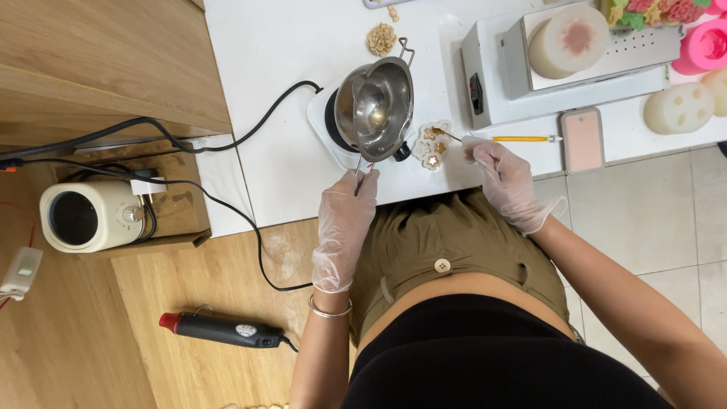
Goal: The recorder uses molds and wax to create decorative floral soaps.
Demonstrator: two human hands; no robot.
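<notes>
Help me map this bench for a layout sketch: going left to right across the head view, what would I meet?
Cream round appliance → red-tipped heat tool → left hand → steel pouring pot → small flower mould → right hand → pink phone → pale round mould.

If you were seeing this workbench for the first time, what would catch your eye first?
Probably the shiny steel pouring pot tilted over a small white hotplate at the table's near edge, its wire handle held by the gloved left hand. Just right of it, the gloved right hand holds a thin stick over a small white flower-shaped mould.
</notes>
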